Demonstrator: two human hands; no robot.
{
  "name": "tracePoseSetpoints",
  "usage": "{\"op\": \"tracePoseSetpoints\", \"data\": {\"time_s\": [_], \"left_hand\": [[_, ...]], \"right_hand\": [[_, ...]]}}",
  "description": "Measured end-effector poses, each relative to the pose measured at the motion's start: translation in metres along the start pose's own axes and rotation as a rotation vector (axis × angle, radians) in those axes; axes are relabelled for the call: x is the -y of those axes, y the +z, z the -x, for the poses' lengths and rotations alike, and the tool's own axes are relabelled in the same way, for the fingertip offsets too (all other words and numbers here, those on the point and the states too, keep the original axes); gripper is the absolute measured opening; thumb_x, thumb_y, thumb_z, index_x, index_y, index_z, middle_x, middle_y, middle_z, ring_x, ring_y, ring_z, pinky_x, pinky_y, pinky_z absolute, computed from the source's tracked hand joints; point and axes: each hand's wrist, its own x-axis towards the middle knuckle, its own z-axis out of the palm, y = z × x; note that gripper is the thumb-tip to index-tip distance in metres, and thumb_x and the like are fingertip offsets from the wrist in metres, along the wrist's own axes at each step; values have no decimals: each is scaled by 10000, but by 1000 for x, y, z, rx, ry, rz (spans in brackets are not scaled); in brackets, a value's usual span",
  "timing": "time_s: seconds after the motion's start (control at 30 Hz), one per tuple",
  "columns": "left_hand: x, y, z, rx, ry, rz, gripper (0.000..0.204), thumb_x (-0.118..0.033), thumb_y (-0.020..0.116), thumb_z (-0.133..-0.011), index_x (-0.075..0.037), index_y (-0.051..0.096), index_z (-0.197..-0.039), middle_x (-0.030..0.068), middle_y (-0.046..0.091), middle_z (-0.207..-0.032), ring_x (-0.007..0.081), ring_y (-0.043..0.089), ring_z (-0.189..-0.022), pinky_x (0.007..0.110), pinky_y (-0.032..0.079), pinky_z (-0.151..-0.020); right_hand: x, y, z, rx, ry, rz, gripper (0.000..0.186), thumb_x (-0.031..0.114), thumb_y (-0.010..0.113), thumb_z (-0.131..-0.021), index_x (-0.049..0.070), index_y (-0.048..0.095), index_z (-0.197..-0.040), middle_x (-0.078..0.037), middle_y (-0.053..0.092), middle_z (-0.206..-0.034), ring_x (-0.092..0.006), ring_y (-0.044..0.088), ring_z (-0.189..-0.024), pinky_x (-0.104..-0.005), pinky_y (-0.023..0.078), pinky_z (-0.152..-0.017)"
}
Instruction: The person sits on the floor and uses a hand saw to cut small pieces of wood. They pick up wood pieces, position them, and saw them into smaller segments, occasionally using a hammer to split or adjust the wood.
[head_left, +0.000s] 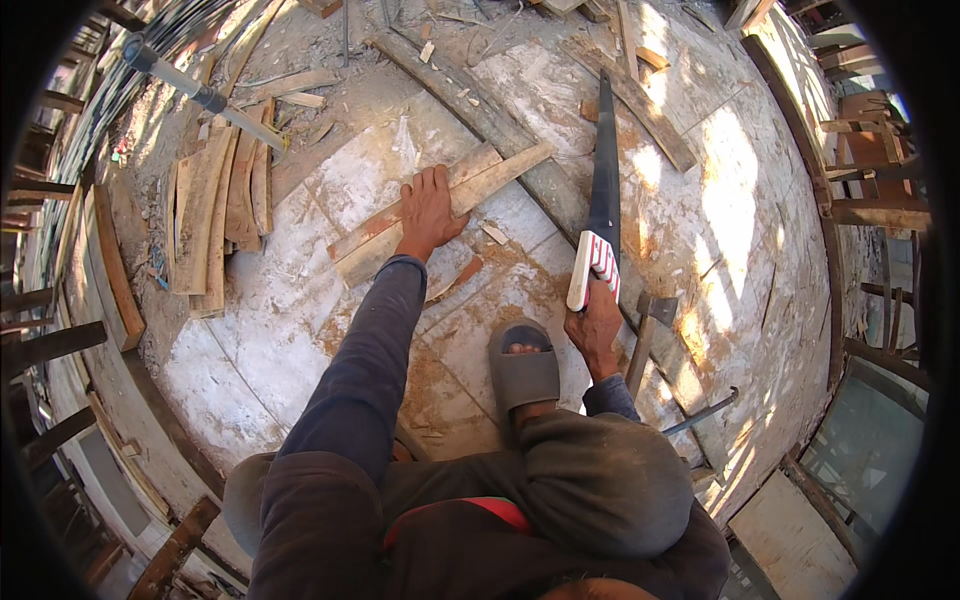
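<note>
My left hand (pixel 431 212) presses down over two short wooden strips, its fingers curled across them. The nearer strip (pixel 375 255) is pale, and its right end lies over a long dark board (pixel 470 110) on the ground. Behind it, the other strip (pixel 475 163) lies alongside. My right hand (pixel 597 325) is closed round the white-and-red handle (pixel 592 262) of a handsaw. The dark saw blade (pixel 604 160) points away from me, apart from the strips. Beside my right hand lies a hatchet-like tool (pixel 655 308) with a wooden handle.
My sandalled foot (pixel 525 370) is on the dusty tiles between my hands. Several wood strips (pixel 215 215) are stacked at the left, near a pipe (pixel 190 88). A thin metal bar (pixel 705 410) lies at the right. Another board (pixel 640 110) rests beyond the saw.
</note>
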Motion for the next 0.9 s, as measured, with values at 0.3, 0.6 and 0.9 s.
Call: {"op": "tracePoseSetpoints", "data": {"time_s": [0.3, 0.6, 0.9], "left_hand": [[-10, 4, 17, 3, -73, -68, 946, -422, 868, -686, -1, 401, -1393, 155, 489, -1277, 339, 469, -1207, 455, 359, -965], [-13, 5, 20, -37, -100, -61, 1000, -477, 891, -665, -25, 401, -1411, 170, 475, -1340, 353, 449, -1254, 486, 350, -1007], [-22, 11, 14, -68, -340, 54, 702, -640, 512, -939, -21, 577, -1263, 181, 555, -1226, 360, 507, -1194, 539, 380, -981]], "right_hand": [[-29, -89, -27, -421, 183, -593, 548, 95, 706, -890, -14, 475, -1374, -73, 628, -1072, -84, 578, -796, -252, 487, -709], [1, -87, -42, -79, 128, -790, 485, 12, 660, -885, -69, 574, -1355, -81, 667, -890, -116, 604, -738, -262, 472, -642], [25, -38, -57, 91, -35, -851, 496, -11, 666, -879, -38, 583, -1367, -213, 687, -1246, -238, 681, -1127, -342, 515, -963]]}}
